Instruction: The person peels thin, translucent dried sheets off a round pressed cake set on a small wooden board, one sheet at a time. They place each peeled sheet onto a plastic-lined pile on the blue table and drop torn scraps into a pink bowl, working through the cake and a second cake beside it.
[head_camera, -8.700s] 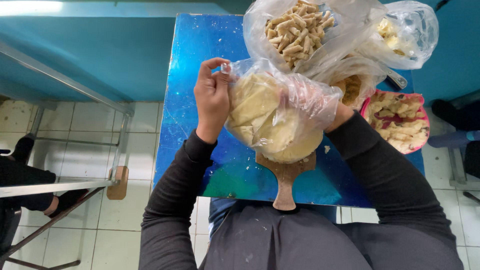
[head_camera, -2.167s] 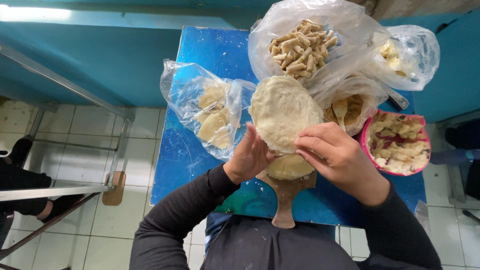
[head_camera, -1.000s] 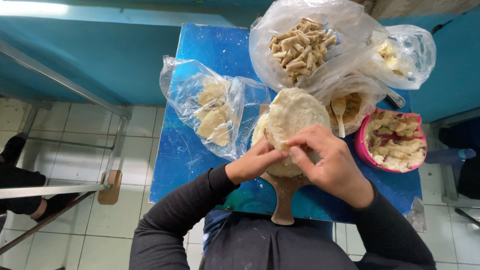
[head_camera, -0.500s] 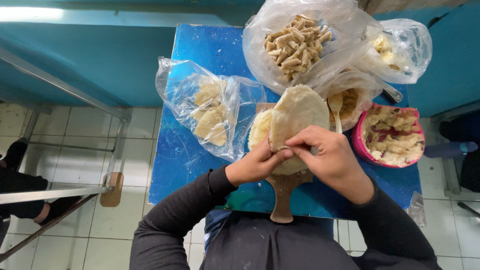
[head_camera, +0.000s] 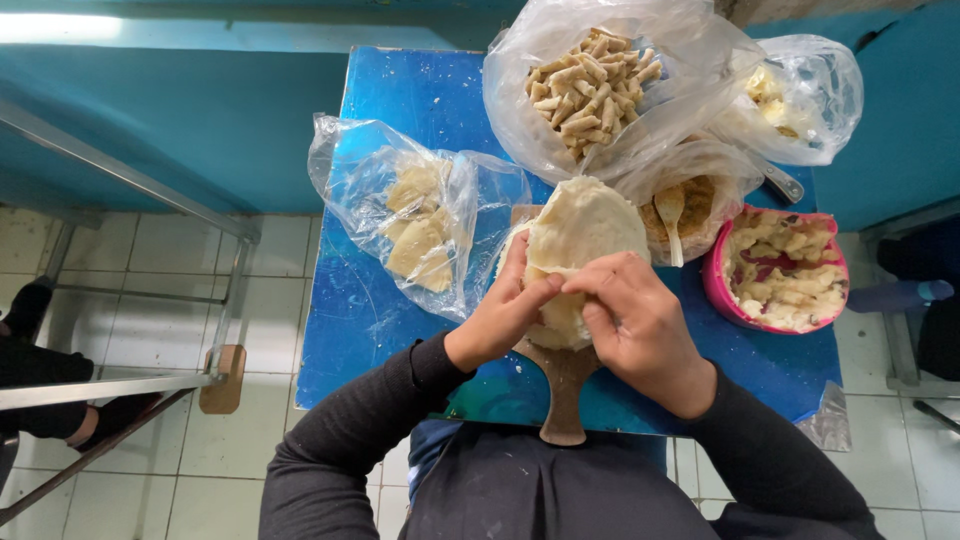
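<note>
My left hand and my right hand both pinch the near edge of a pale round wrapper sheet, which is lifted off a stack of the same sheets. The stack lies on a wooden paddle board whose handle points toward me. My fingertips meet at the sheet's lower edge, peeling it up.
On the blue table: a clear bag with pale pieces at left, a large clear bag of rolled sticks at the back, another bag back right, a bagged bowl with a spoon, a pink bowl of filling. Metal chair frame left.
A bag of sheets was held over the board; it now lies at left. Since then both hands lifted one sheet and drew together at its near edge.
</note>
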